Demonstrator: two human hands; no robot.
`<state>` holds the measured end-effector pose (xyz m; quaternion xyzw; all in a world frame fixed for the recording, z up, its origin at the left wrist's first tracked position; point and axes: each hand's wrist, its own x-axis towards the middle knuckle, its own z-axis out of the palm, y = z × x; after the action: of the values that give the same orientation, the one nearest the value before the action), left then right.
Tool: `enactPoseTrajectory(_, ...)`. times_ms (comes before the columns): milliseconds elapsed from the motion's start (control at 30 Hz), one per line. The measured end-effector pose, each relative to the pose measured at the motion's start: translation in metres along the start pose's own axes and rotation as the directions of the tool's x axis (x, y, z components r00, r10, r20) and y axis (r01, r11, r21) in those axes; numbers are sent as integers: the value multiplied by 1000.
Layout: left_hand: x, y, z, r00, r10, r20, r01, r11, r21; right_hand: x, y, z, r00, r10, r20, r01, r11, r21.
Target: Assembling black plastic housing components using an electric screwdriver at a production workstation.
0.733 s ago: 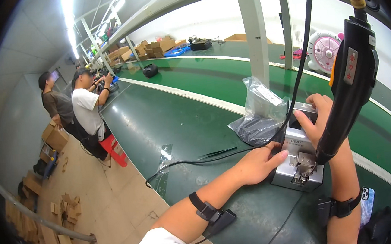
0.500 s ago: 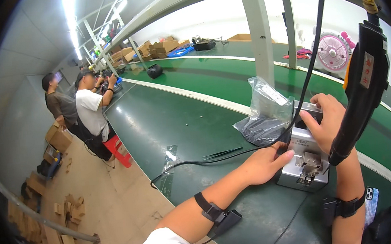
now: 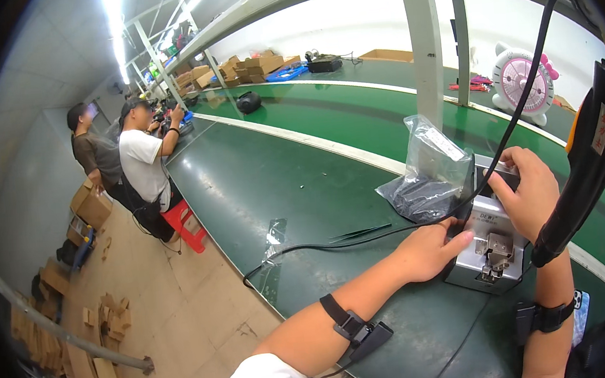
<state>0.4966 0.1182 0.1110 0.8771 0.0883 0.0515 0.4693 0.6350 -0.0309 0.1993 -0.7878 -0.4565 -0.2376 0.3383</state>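
Note:
A silver metal box (image 3: 494, 222), which looks like a screw feeder, stands on the green bench with a small metal mechanism on its front and a dark opening on top. My left hand (image 3: 427, 251) is closed against its left side, thumb on the front edge and fingertips partly hidden. Over the far top, my right hand (image 3: 528, 191) grips the rim, thumb and fingers curled about the dark opening. An electric screwdriver (image 3: 590, 142) hangs in front of my right forearm. Beside the box lies a clear plastic bag (image 3: 431, 178) with dark small pieces in it.
A black cable (image 3: 343, 242) loops across the green bench (image 3: 304, 210) beside dark tweezers (image 3: 360, 232). A pink-and-white fan (image 3: 523, 83) stands behind a shelf post (image 3: 423, 41). A phone (image 3: 580, 316) lies near my right forearm. Two people stand and sit at far left; cartons litter the floor.
The view has turned slightly left, so the bench and box appear farther right. Both hands stay on the box, with only slight finger shifts.

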Motion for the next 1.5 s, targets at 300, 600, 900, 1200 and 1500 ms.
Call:
enactPoseTrajectory(300, -1, -6, 4, 998, 32, -48, -31, 999, 24, -2, 0, 4, 999, -27, -28, 29, 998, 51)
enactPoseTrajectory(600, -1, -1, 1, 997, 46, -54, -45, 999, 24, 0, 12, 12, 998, -41, -51, 47, 992, 121)
enactPoseTrajectory(900, -1, -1, 4, 997, 43, -65, -42, 999, 12, -1, 9, 8, 999, -21, -27, 23, 994, 109)
enactPoseTrajectory(1200, -2, 2, 3, 998, 54, -38, -54, 999, -3, -4, -1, -1, 999, 38, 4, -38, 997, 70)
enactPoseTrajectory(1500, -1, 1, -1, 997, 58, -41, -57, 998, 15, -2, -1, 2, 1000, 16, -7, -16, 995, 102)
